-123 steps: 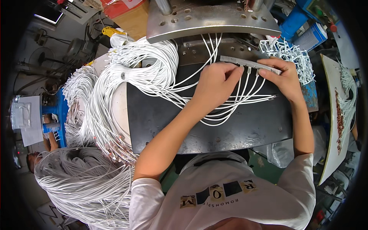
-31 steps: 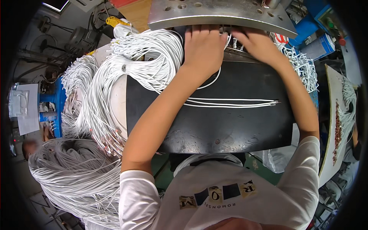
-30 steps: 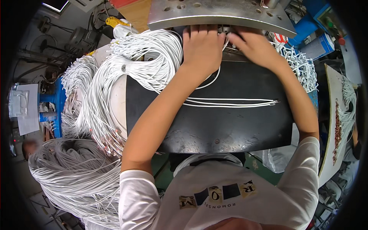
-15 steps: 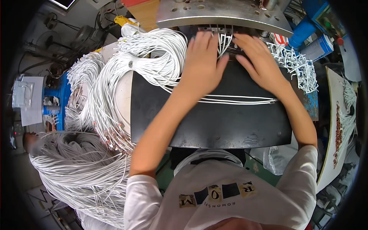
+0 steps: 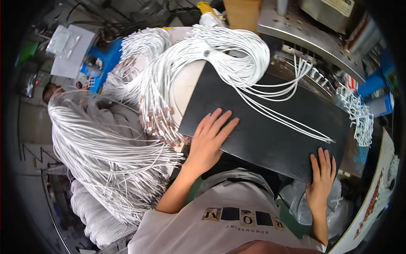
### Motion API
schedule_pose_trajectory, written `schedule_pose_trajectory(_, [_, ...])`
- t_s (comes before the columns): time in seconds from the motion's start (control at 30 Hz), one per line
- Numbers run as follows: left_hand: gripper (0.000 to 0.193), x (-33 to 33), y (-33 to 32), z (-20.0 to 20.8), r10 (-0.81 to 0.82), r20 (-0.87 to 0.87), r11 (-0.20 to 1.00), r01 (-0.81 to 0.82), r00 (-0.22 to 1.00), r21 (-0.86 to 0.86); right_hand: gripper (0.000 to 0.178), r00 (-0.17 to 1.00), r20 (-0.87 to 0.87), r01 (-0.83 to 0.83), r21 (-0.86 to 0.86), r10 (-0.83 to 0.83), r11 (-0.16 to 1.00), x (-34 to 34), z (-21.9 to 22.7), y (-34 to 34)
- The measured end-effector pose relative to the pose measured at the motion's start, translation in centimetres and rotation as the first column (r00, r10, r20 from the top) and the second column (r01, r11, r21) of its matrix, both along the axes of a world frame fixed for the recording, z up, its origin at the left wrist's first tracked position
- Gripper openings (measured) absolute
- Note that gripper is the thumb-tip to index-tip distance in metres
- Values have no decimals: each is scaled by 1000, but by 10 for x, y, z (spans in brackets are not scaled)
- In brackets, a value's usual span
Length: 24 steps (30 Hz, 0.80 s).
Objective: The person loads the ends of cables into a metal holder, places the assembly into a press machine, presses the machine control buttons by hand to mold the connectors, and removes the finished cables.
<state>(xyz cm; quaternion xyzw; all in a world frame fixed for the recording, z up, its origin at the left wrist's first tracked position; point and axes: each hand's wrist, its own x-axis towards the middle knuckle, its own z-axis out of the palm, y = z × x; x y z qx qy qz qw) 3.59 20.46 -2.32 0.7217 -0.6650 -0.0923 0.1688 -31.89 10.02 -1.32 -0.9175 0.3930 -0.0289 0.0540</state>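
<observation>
Black, smooth and roughly rectangular, a wide flat work board is being shown slanting across the centre right of the frame. At the left, much space is being taken up by a big tangled heap of white cables. At upper centre, the board's far left corner is being overlapped by a thick looped bundle of white cables, its coppery-tipped ends hanging down toward centre left. A grey steel press plate is being seen at upper right.

The left hand is being rested on the board's near edge, left of centre, fingers spread and unclenched. The right hand is being laid at the near right corner, equally relaxed, fingers slightly parted, nothing being gripped.

Small white moulded pieces are being kept clustered at the right. From the looped bundle, a few thin white strands are being stretched across the board, ending above the right hand, while several curved white leads are being bent upward near the plate.
</observation>
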Motion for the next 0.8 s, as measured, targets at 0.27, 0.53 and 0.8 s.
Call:
schedule_pose_trajectory(0.27, [86, 1, 3, -10, 30, -10, 993, -31, 1000, -114, 80, 998, 56, 30, -4, -30, 1000, 2, -9, 2])
schedule_pose_trajectory(0.53, [83, 3, 13, -5, 27, -1, 993, -27, 1000, -115, 77, 999, 36, -3, -33, 4, 999, 1, -3, 6])
schedule_pose_trajectory(0.8, [80, 13, 50, 28, -64, -250, 991, 31, 966, -134, 69, 984, 21, -178, 121, 177, 976, 42, 54, -13])
